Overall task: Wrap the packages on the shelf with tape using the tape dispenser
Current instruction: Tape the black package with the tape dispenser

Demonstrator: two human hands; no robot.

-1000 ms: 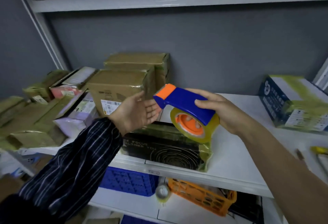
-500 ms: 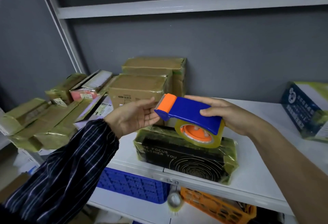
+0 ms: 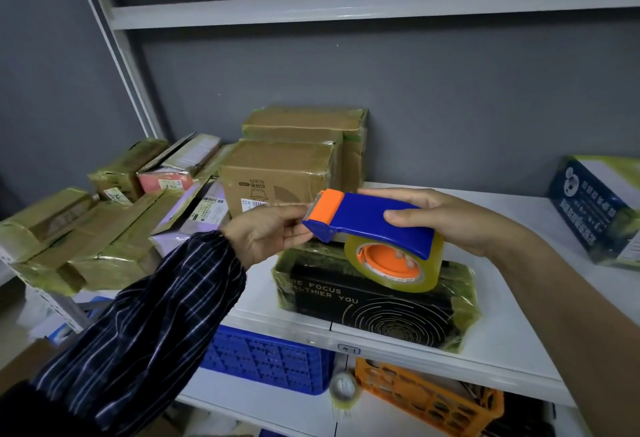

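My right hand [image 3: 453, 223] grips the blue handle of the tape dispenser [image 3: 374, 217], which has an orange front end and carries a yellowish roll of clear tape [image 3: 429, 272]. The dispenser hovers just above a black package [image 3: 374, 308] wrapped in yellowish tape, lying near the front of the white shelf [image 3: 519, 336]. My left hand [image 3: 268, 234], in a striped sleeve, reaches in from the left with thumb above and straight fingers below. Its fingertips touch the dispenser's front end; I cannot make out any tape between them.
Taped brown boxes [image 3: 277, 173] stand at the back. A pile of taped parcels [image 3: 86, 239] fills the left, and a blue printed box [image 3: 595, 208] sits at the right. Below hang a blue crate [image 3: 270, 357], an orange basket [image 3: 426, 393] and a spare tape roll [image 3: 343, 388].
My left hand has closed in from the left and now touches the dispenser's front end. The dispenser has tipped flatter over the black package. My view has shifted left.
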